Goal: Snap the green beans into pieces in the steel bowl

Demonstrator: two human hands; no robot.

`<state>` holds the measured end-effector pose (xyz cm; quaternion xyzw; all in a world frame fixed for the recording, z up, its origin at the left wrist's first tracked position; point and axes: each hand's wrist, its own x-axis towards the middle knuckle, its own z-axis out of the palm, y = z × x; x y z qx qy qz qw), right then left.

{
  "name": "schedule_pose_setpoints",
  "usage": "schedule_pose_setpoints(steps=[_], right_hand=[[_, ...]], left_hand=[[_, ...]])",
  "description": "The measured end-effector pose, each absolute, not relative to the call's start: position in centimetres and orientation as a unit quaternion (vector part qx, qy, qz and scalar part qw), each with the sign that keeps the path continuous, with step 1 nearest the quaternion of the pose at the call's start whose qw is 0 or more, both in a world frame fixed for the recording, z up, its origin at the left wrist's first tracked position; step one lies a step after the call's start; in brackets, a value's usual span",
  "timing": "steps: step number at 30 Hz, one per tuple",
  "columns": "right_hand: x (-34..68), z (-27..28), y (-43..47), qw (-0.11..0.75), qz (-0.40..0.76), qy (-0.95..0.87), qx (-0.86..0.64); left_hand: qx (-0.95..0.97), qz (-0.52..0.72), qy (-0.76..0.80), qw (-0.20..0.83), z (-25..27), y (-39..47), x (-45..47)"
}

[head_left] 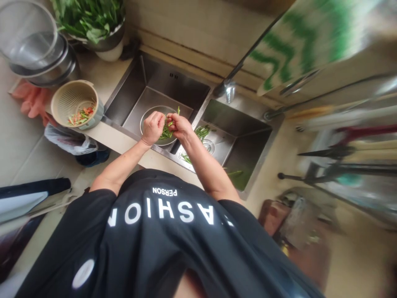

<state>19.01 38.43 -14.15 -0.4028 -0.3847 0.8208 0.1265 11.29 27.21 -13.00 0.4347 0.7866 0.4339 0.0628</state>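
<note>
My left hand (153,127) is closed in a loose fist above a round metal bowl (144,116) in the left sink basin. Close beside it, my right hand (180,125) pinches a slim green vegetable (178,110), bean-like in shape, whose tip sticks up past the fingers. Whatever lies inside the left fist is hidden, though its fingertips meet the right hand's at the green piece. Under the hands, the bowl holds cut green pieces (166,133). More long green ones (202,132) lie by the drain in the right basin (228,145).
At left, a beige strainer basket (63,99) holds red and green bits near stacked bowls (46,70) and pink gloves (31,99). Leafy greens (93,18) fill a pot behind. A faucet (229,89) and a green-striped cloth (291,45) stand over the right basin.
</note>
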Motion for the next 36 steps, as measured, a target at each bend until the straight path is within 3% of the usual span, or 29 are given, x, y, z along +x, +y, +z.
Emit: schedule_pose_setpoints(steps=[4,8,11,19,28,36], right_hand=[[19.3,-16.6,40.1,0.16,0.728,-0.5,-0.441],[19.4,-18.4,41.4,0.096,0.68,-0.622,-0.375],[19.4,-18.5,41.6,0.063,0.688,-0.626,-0.362],[20.2,-17.0,41.5,0.033,0.766,-0.562,-0.31],[19.4,-19.1,41.8,0.043,0.646,-0.685,-0.334],[21.8,-14.9,42.2,-0.021,0.747,-0.631,-0.208]], left_hand=[[0.407,0.432,0.8,0.086,-15.3,26.9,9.5],[0.425,0.297,0.837,0.176,-17.8,27.5,7.0],[0.448,0.217,0.851,0.169,-18.7,27.8,6.1],[0.515,0.248,0.817,0.078,-15.2,28.3,8.1],[0.529,0.219,0.817,0.066,-13.3,28.3,9.0],[0.579,0.2,0.787,0.066,-13.4,27.9,9.2]])
